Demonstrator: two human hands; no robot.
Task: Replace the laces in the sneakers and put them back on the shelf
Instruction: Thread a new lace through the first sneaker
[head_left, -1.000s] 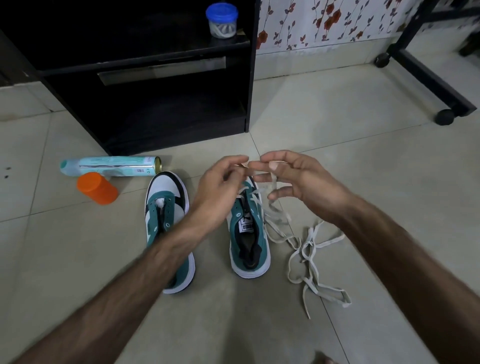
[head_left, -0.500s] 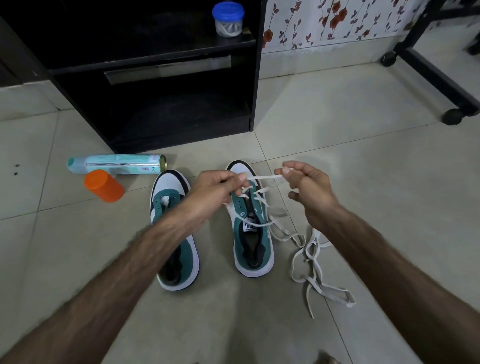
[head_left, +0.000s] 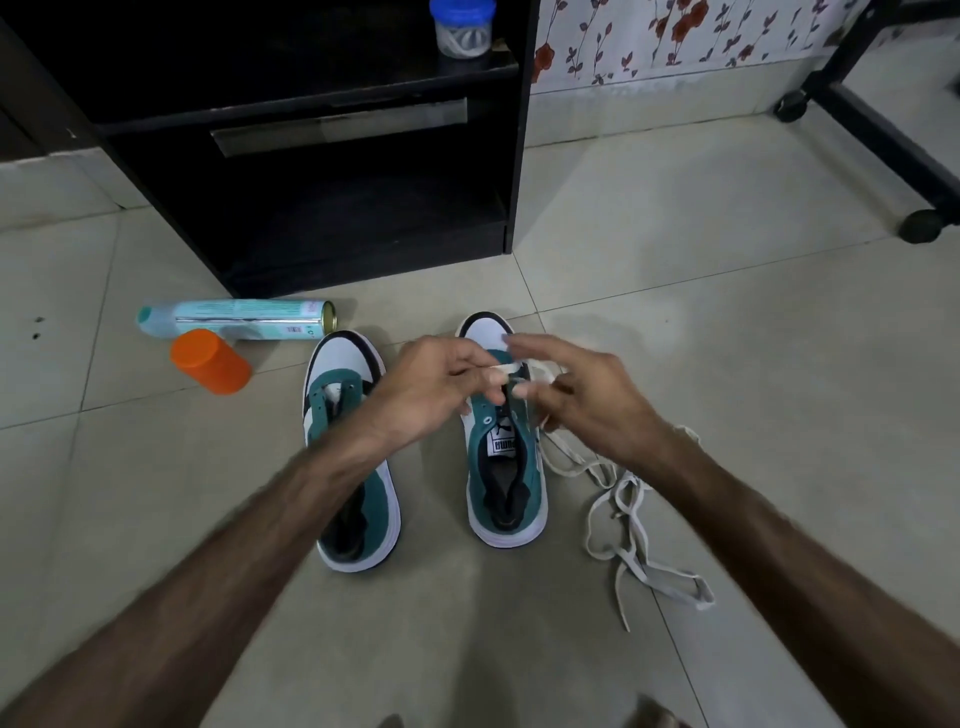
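- My left hand (head_left: 436, 387) pinches the white lace (head_left: 623, 499) near its tip, above the right sneaker (head_left: 506, 457).
- My right hand (head_left: 587, 395) hovers beside it, blurred; I cannot tell its grip.
- The lace looks soft, light and floppy, so I judge the stiff tip the best hold.
- The rest trails loose on the floor (head_left: 727, 322).
- The left sneaker (head_left: 350, 447) stands unlaced beside the other, in front of the shelf (head_left: 311, 104).

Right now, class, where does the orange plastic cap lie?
In the head view the orange plastic cap lies on its side on the tiled floor, left of the lace-less teal-and-white sneaker, touching the pale green spray can.
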